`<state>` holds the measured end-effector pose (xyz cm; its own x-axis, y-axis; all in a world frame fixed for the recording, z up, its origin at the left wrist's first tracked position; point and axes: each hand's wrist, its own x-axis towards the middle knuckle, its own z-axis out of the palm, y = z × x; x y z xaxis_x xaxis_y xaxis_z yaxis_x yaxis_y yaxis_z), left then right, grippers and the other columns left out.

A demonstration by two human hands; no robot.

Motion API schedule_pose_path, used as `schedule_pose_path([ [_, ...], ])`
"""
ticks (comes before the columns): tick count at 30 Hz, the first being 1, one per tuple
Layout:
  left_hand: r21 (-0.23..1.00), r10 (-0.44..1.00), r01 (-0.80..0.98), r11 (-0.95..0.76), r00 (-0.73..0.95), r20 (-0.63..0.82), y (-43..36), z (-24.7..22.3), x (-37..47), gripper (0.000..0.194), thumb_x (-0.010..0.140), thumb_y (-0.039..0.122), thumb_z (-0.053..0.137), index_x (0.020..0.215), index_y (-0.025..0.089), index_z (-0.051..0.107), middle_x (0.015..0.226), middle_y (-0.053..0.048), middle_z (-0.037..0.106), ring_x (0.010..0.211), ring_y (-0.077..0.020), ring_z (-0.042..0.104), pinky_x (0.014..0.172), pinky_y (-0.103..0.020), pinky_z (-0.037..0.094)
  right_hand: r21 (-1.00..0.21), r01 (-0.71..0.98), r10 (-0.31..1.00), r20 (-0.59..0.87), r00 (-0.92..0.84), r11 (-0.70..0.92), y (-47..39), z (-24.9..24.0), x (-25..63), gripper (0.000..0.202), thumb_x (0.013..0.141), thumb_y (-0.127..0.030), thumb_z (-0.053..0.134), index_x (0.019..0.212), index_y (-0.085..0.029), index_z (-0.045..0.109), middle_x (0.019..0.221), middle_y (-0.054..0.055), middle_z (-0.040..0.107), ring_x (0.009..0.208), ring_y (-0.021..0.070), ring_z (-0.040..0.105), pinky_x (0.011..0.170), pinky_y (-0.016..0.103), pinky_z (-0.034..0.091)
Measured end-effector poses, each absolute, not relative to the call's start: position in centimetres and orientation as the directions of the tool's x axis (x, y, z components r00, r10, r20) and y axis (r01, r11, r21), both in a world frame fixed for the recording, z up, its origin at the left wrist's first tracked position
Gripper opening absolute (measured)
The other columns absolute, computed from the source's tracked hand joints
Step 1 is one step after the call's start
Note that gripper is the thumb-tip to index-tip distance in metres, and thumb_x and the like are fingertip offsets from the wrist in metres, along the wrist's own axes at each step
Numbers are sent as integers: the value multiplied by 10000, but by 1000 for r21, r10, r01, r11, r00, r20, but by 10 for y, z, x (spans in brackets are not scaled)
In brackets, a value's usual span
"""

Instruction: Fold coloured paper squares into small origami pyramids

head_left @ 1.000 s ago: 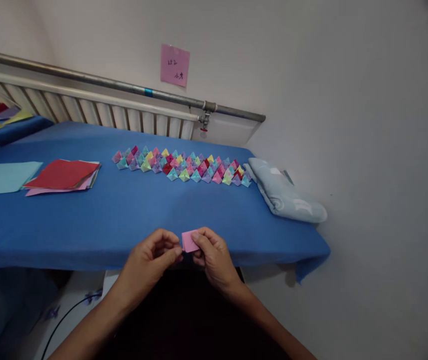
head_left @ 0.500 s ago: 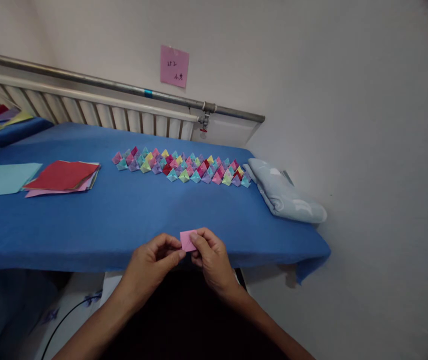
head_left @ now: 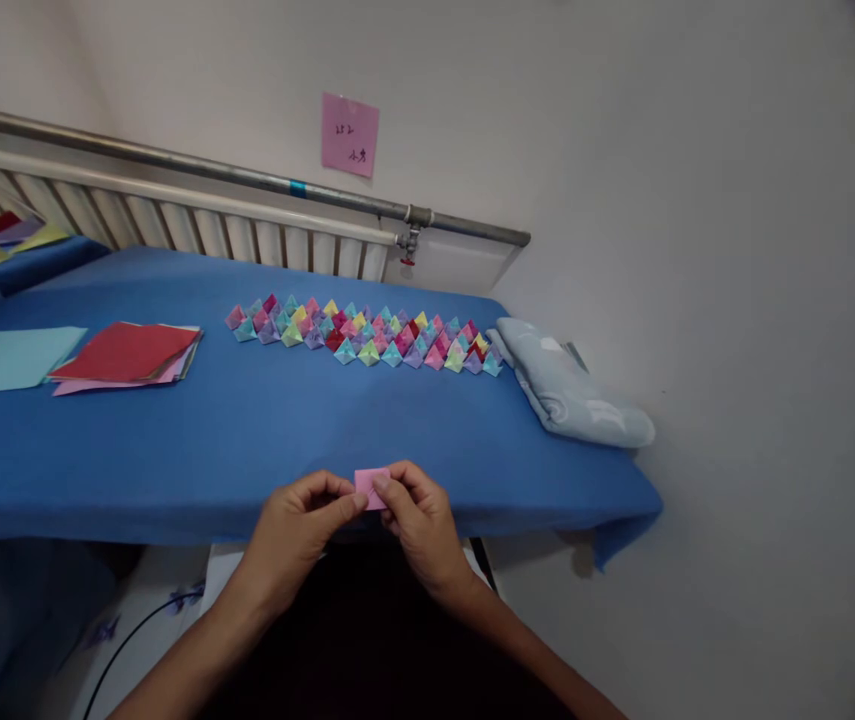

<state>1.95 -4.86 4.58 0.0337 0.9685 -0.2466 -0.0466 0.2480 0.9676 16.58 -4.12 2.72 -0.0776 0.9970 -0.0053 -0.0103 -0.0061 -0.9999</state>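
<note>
A small pink folded paper square (head_left: 371, 481) is held above the front edge of the blue-covered table (head_left: 262, 430). My left hand (head_left: 299, 525) pinches its left side, the thumb lying over the lower left corner. On the other side, the thumb and fingers of my right hand (head_left: 419, 520) grip the square. Faint crease lines show on the paper's face. Beyond my hands lie rows of small folded paper pieces (head_left: 392, 353) in pink, blue, purple, yellow, green and red.
Left of the rows is a stack of paper with a red sheet (head_left: 127, 352) on top, beside light blue paper (head_left: 11, 358). A folded light blue cloth (head_left: 569, 385) rests at the right. Behind the table run a radiator (head_left: 269, 235) and a metal pipe (head_left: 202, 160).
The pink square has shifted slightly left and down. My left thumb has come onto its lower left corner, and both hands are closer together.
</note>
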Motion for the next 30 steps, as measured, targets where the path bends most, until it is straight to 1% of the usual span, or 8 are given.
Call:
schedule_pose_path([
  [5, 960, 967, -117, 254, 24, -253, -49, 46, 23, 222, 589, 369, 740, 570, 187, 613, 578, 27, 608, 598, -124, 520, 626, -256, 407, -989, -103, 991, -93, -101, -103, -41, 27, 165, 254, 803, -432, 606, 727, -194, 563, 581, -60, 441, 508, 81, 354, 475, 206, 283],
  [9, 952, 961, -132, 276, 25, -275, -49, 42, 22, 229, 599, 358, 742, 570, 187, 592, 558, 26, 616, 577, -121, 537, 608, -251, 413, -993, -68, 989, -93, -119, -101, -39, 28, 163, 238, 788, -416, 616, 726, -191, 570, 599, -54, 451, 527, 83, 365, 479, 205, 291],
  [14, 945, 967, -203, 256, 58, -250, -47, 36, 21, 266, 595, 308, 767, 599, 192, 528, 538, 49, 608, 557, -111, 572, 604, -232, 429, -997, -20, 994, -67, -88, -69, -37, 26, 164, 235, 797, -395, 584, 682, -194, 542, 573, -60, 421, 521, 84, 368, 477, 200, 304],
  [16, 937, 965, -233, 261, 58, -255, -45, 35, 21, 297, 568, 297, 780, 605, 194, 504, 523, 60, 597, 539, -107, 574, 586, -224, 426, -992, -45, 988, -113, -109, -118, -36, 28, 165, 226, 784, -391, 588, 682, -199, 526, 565, -67, 404, 500, 80, 353, 457, 196, 293],
  [19, 930, 959, -237, 282, 76, -271, -44, 34, 21, 315, 566, 291, 775, 601, 197, 476, 514, 61, 592, 531, -106, 573, 575, -221, 423, -975, -48, 957, -200, -211, -215, -34, 32, 165, 220, 754, -395, 625, 696, -202, 536, 589, -62, 441, 508, 84, 371, 449, 194, 292],
  [22, 935, 959, -215, 281, 95, -266, -45, 35, 21, 323, 568, 272, 762, 584, 197, 448, 520, 67, 580, 539, -97, 556, 577, -218, 419, -989, 27, 963, -150, -226, -148, -33, 36, 165, 207, 753, -368, 622, 662, -191, 562, 612, -45, 485, 565, 94, 412, 512, 208, 332],
  [25, 945, 961, -190, 266, 123, -246, -45, 37, 20, 323, 560, 247, 755, 577, 194, 437, 550, 69, 576, 547, -85, 528, 575, -216, 411, -996, 78, 982, -49, -182, -35, -32, 37, 165, 205, 762, -304, 560, 595, -188, 535, 582, -50, 462, 576, 96, 403, 565, 220, 347],
  [30, 938, 945, -167, 303, 176, -274, -47, 34, 19, 328, 573, 256, 743, 593, 198, 421, 551, 66, 585, 549, -90, 528, 570, -222, 407, -991, 116, 956, -90, -278, -59, -30, 36, 164, 157, 751, -262, 534, 612, -189, 549, 596, -47, 514, 587, 100, 447, 580, 223, 362],
])
